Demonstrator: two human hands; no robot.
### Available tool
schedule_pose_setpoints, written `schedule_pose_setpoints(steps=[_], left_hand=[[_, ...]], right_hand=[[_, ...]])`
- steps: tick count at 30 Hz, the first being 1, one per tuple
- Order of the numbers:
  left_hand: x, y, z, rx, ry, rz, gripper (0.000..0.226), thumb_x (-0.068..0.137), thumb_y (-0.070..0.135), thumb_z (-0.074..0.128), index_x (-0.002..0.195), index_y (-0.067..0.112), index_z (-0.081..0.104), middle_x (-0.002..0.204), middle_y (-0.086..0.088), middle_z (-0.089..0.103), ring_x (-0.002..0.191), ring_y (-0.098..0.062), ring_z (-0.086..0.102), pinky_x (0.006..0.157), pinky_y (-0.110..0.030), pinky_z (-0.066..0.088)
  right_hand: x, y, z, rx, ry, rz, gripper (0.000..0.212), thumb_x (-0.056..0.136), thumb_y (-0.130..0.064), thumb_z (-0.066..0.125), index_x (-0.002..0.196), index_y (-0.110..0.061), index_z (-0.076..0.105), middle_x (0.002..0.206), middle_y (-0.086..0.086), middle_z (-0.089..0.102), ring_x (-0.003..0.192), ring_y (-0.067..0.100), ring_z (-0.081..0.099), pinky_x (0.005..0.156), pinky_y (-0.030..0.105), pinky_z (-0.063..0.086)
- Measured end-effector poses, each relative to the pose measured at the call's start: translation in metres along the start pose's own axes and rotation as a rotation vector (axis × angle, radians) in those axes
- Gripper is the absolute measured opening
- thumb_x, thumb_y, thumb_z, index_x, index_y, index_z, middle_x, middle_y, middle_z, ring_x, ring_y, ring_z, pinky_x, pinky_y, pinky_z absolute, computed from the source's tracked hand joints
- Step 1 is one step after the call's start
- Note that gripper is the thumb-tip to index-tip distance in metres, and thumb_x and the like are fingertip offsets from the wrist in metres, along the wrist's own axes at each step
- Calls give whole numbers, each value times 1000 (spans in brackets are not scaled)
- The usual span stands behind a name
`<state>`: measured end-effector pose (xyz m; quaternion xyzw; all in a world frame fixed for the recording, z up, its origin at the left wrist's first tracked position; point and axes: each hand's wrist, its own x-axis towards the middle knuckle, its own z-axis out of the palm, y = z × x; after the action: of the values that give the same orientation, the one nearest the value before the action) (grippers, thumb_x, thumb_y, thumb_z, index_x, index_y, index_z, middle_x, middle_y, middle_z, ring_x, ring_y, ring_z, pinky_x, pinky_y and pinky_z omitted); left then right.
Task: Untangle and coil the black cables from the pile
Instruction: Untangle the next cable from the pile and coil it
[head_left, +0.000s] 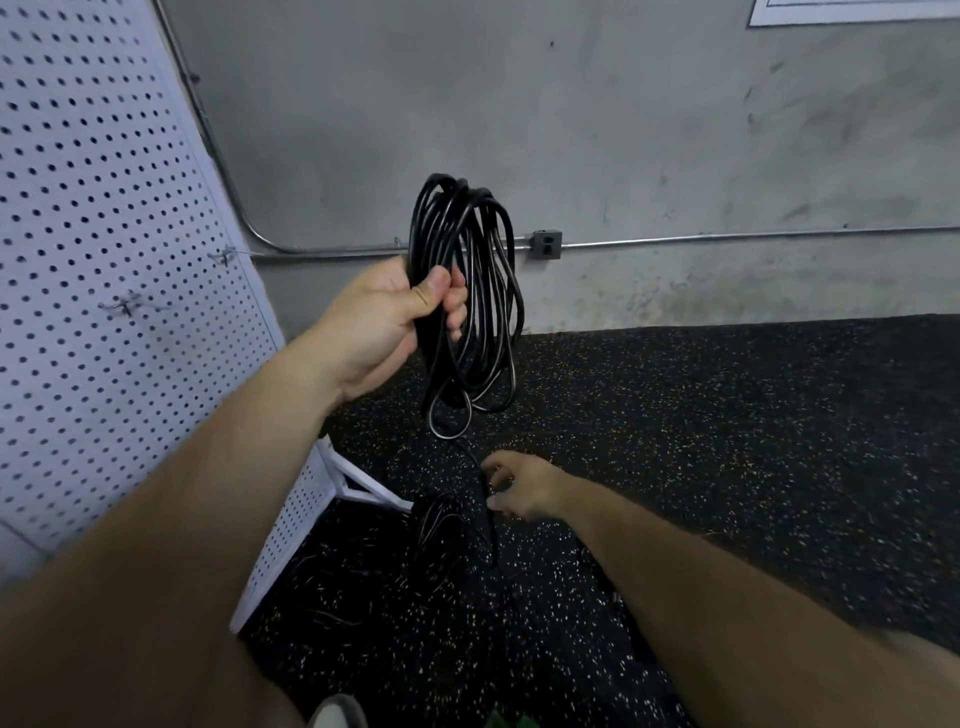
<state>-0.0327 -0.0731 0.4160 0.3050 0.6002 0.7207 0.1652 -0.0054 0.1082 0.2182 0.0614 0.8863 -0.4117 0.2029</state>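
Observation:
My left hand (387, 325) is raised at the centre and grips a coil of black cable (485, 291), several loops hanging upright from thumb and fingers. A loose strand (475, 460) runs from the bottom of the coil down to my right hand (517, 486), which is lower and curls its fingers round that strand just above the floor. Below the right hand lies a heap of black cable (441, 540) on the speckled floor, hard to tell apart from the dark surface.
A white pegboard panel (104, 270) on a white frame stands at the left. The grey concrete wall (623, 130) carries a metal conduit with an outlet box (546, 243). Black speckled rubber flooring (727, 441) extends to the right. A shoe tip (336, 712) shows at the bottom.

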Motion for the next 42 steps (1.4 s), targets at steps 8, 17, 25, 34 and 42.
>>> schedule_pose_setpoints(steps=[8, 17, 25, 34, 42], left_hand=[[-7, 0, -12, 51, 10, -14, 15, 106, 6, 40, 98, 8, 52, 73, 1, 54, 72, -14, 52, 74, -28, 50], [-2, -5, -24, 256, 199, -65, 16, 107, 9, 43, 98, 11, 57, 78, 1, 57, 71, -10, 57, 77, -27, 51], [20, -36, 2, 468, 203, -54, 13, 106, 11, 48, 97, 15, 57, 78, 5, 59, 74, -10, 57, 83, -33, 48], [28, -55, 51, 381, 139, -28, 14, 107, 15, 47, 99, 17, 59, 79, 7, 61, 73, -6, 60, 77, -28, 47], [24, -60, 75, 245, 42, -8, 20, 100, 26, 57, 119, 26, 64, 111, -10, 71, 101, -19, 62, 97, -42, 52]], right_hand=[[13, -19, 10, 271, 17, 55, 24, 104, -16, 56, 115, 3, 66, 96, 8, 74, 72, 9, 65, 63, 23, 52], [-34, -21, -77, 487, 172, 7, 20, 103, -19, 57, 110, -1, 64, 97, 16, 73, 70, 17, 70, 58, 28, 54], [-88, -48, -132, 980, 274, -216, 23, 99, -15, 62, 116, 0, 62, 86, 5, 66, 54, 5, 52, 48, 19, 45], [-114, -82, -146, 849, 369, -515, 39, 92, -1, 66, 131, -8, 61, 85, -2, 59, 61, 6, 54, 53, 21, 43], [-113, -97, -140, 706, 686, -511, 24, 87, 10, 67, 94, -13, 65, 73, 2, 60, 52, 7, 59, 48, 23, 47]])
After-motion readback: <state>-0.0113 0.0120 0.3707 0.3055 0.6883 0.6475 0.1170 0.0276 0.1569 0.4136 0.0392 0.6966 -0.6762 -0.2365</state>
